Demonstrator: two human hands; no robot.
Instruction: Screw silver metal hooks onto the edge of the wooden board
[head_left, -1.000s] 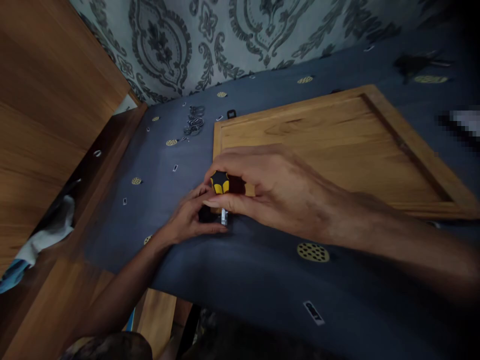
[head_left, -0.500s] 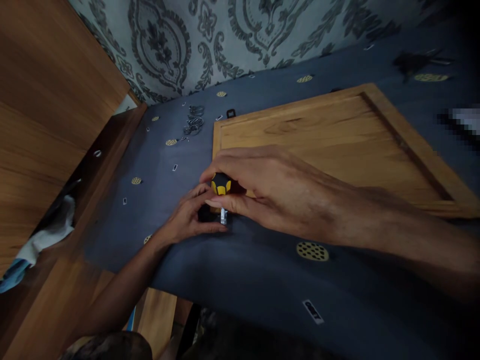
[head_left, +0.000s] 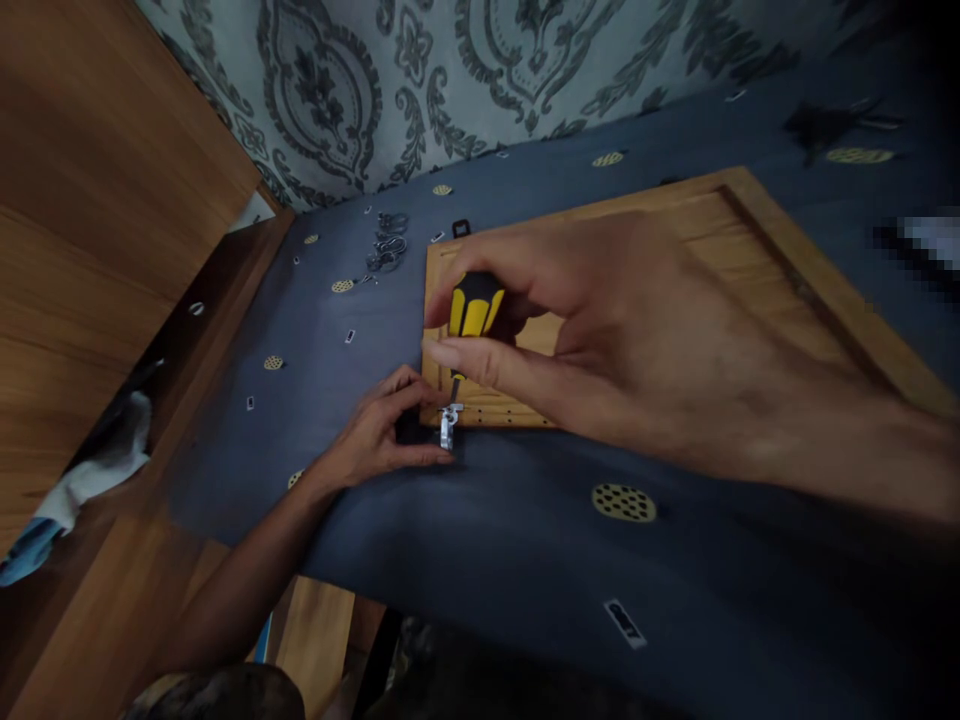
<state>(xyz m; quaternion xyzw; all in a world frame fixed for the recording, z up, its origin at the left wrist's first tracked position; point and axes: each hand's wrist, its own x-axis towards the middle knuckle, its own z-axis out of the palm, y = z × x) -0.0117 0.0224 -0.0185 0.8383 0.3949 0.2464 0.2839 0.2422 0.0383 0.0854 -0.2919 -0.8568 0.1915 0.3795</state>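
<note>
My right hand (head_left: 592, 330) is closed on the handle of a yellow and black screwdriver (head_left: 475, 305), thumb on the near side and fingers round the far side. Its thin shaft points down to a small silver metal hinge (head_left: 448, 430) at the near left corner of a wooden panel (head_left: 615, 235). Part of the hinge sticks out past the panel's edge. My left hand (head_left: 382, 425) pinches around the hinge, thumb at its lower end and fingers by the panel corner. A row of small dark holes runs along the panel's near edge. My right hand covers much of the panel.
The panel lies on a dark blue cloth (head_left: 525, 560) with yellow prints. Several metal pieces (head_left: 386, 245) and a small black frame-like piece (head_left: 460, 228) lie beyond it. A blurred dark object (head_left: 829, 125) sits far right. A wooden cabinet (head_left: 97, 200) stands left, near a crumpled white cloth (head_left: 105, 465).
My right hand has risen and tilted with the screwdriver, so its shaft and more of the hinge now show. My left hand has stayed in place.
</note>
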